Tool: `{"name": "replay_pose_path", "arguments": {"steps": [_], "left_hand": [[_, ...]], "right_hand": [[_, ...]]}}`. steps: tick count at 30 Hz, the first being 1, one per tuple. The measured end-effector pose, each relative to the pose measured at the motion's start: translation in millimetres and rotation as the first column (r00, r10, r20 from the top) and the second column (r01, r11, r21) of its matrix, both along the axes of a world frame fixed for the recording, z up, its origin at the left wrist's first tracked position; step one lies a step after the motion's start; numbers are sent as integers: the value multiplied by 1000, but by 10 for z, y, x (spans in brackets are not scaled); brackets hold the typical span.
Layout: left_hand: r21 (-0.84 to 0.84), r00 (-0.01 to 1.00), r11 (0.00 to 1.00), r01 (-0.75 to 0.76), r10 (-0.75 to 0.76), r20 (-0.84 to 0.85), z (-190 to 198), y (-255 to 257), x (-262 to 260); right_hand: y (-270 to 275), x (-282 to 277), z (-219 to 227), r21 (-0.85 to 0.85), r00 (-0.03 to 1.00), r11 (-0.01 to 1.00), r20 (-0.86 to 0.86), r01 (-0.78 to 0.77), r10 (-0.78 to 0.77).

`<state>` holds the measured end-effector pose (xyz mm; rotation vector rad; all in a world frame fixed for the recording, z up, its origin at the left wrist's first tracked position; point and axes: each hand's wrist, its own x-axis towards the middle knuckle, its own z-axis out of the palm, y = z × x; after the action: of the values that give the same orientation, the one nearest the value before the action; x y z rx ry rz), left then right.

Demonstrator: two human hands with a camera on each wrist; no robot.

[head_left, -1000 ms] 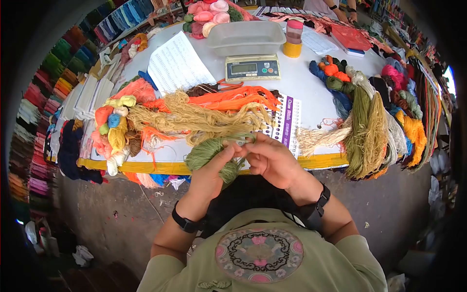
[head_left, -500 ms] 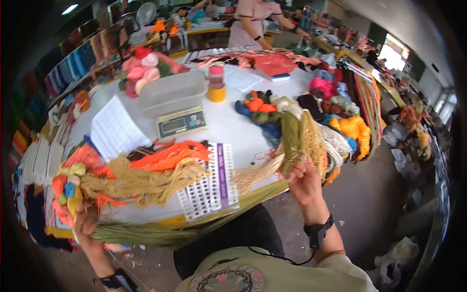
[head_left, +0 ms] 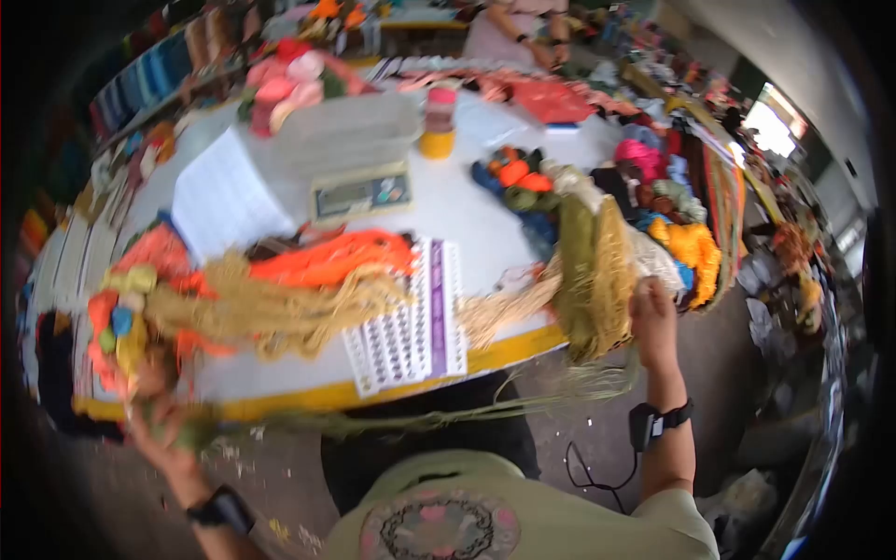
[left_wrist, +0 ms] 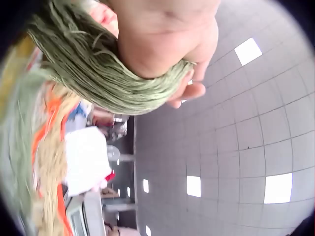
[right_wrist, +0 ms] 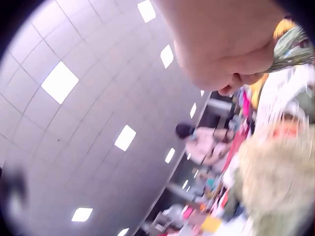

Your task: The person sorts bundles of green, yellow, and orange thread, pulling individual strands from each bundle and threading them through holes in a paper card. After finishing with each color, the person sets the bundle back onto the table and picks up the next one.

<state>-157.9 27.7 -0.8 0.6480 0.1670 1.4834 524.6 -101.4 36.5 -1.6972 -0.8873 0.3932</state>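
A skein of green yarn [head_left: 448,413] is stretched between my two hands, low in front of the table's near edge. My left hand [head_left: 161,429], blurred at the far left, holds one end. In the left wrist view thick loops of the green yarn [left_wrist: 113,86] pass round that hand [left_wrist: 167,34], with the fingers curled at their end. On the right, my right hand [head_left: 655,322] grips the other end beside the hanging skeins. Its fingers are curled in the right wrist view, and green strands [right_wrist: 295,49] run out from the fist.
Tan yarn [head_left: 271,299] and orange yarn [head_left: 336,266] lie on the table near a punched colour card [head_left: 439,308]. Behind stand a scale [head_left: 361,194], a plastic tub [head_left: 350,131] and a jar [head_left: 439,121]. Olive skeins [head_left: 576,280] hang over the right edge. Another person [head_left: 518,33] stands beyond.
My hands have gone from close together at the bundled skein to wide apart, drawing it out lengthwise. Since half a second ago the right hand has shifted further right. The head view has turned too.
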Motion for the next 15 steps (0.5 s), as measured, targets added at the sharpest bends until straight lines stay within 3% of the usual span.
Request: {"name": "replay_pose_path", "arguments": {"steps": [1, 2, 3, 4, 5, 6, 7, 9, 10, 11, 12, 13, 15], "left_hand": [[-216, 995, 972, 94, -97, -3, 95, -29, 436], [-119, 962, 989, 90, -117, -246, -73, -31, 649], [-242, 748, 905, -350, 115, -654, 67, -167, 1203], [119, 565, 993, 17, 88, -820, 14, -109, 1429], [-102, 610, 969, 226, -222, -761, -74, 9, 1510], [193, 441, 931, 310, 39, -897, 6, 100, 1755], [428, 278, 784, 449, 333, -901, 64, 129, 2028], [459, 159, 727, 510, 445, -881, -136, 121, 2296], [455, 152, 734, 504, 443, -884, -366, 160, 2365], [529, 177, 651, 544, 527, -831, -653, 206, 2421], [594, 207, 559, 579, 604, -770, -738, 227, 2464], [590, 201, 565, 576, 602, -773, -809, 229, 2461], [607, 283, 610, 509, 547, -788, -821, 208, 2455]], "right_hand": [[161, -456, 120, -105, 992, 986, -43, -126, 122], [349, -689, 47, -52, 927, 926, 12, -373, 374], [526, -928, 19, -35, 839, 845, 103, -534, 535], [684, -1197, 68, -89, 757, 775, 169, -626, 631], [823, -1488, 149, -98, 706, 704, 15, -704, 708], [995, -1673, 88, -129, 627, 621, -10, -773, 779], [1146, -1878, 103, -170, 567, 553, -46, -816, 822], [1510, -2133, -164, -234, 452, 437, -10, -868, 892], [1682, -2219, -292, -330, 384, 374, 37, -867, 923], [1775, -2317, -375, -329, 375, 365, 34, -871, 926], [1858, -2413, -440, -378, 316, 264, -81, -887, 945], [1939, -2483, -532, -415, 258, 158, -199, -896, 945], [2122, -2534, -823, -367, 262, 150, -279, -918, 924]]}}
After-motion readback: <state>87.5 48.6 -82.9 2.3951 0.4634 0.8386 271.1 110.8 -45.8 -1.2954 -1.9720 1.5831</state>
